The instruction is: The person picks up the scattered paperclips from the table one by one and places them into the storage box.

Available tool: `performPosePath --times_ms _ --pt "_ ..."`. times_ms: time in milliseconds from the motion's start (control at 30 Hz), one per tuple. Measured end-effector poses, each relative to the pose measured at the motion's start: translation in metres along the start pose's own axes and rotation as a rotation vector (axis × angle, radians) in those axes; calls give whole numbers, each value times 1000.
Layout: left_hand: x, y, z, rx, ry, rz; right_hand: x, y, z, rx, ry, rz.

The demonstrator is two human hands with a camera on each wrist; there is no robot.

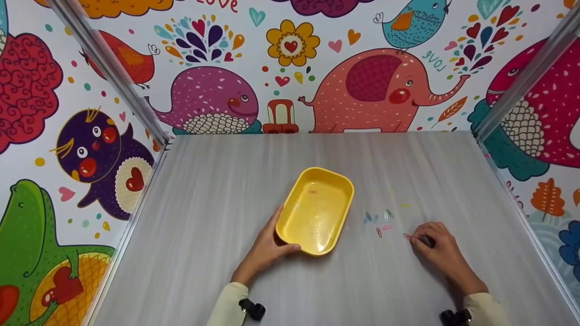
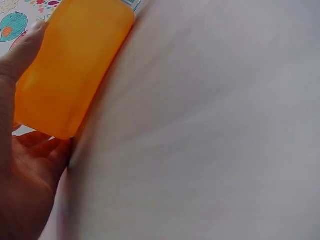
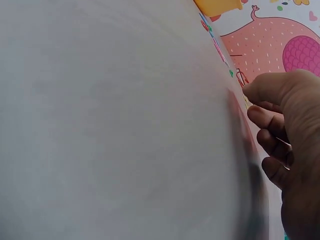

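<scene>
My left hand [image 1: 266, 246] grips the near left corner of a yellow plastic tray [image 1: 312, 222], thumb at the near rim and fingers along the side. In the left wrist view, the tray's outer wall [image 2: 75, 65] sits between thumb and fingers. One reddish paper clip [image 1: 312, 192] lies inside the tray. To the right, my right hand [image 1: 437, 246] pinches a red paper clip [image 1: 406, 235] between thumb and fingertips, just above the table. The right wrist view shows this clip [image 3: 242, 77] standing out past the fingertips.
Several loose paper clips [image 1: 386, 215] in green, blue, white, pink and red lie between the tray and my right hand. A yellow clip [image 1: 405, 205] lies a little farther back. Metal rails [image 1: 131, 226] and printed walls [image 1: 290, 90] bound the grey table [image 1: 204, 181].
</scene>
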State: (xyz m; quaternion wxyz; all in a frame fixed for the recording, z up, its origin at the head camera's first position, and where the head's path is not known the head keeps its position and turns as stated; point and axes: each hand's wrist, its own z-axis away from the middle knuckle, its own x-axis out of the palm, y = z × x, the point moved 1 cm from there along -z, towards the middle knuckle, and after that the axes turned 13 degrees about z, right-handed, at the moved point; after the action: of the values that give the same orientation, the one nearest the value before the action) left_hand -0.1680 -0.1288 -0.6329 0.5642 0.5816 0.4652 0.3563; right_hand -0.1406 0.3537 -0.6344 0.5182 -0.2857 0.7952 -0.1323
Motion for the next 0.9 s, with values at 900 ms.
performPosePath --times_ms 900 --pt "-1 2 0 -3 -3 -21 12 -22 -25 39 -76 21"
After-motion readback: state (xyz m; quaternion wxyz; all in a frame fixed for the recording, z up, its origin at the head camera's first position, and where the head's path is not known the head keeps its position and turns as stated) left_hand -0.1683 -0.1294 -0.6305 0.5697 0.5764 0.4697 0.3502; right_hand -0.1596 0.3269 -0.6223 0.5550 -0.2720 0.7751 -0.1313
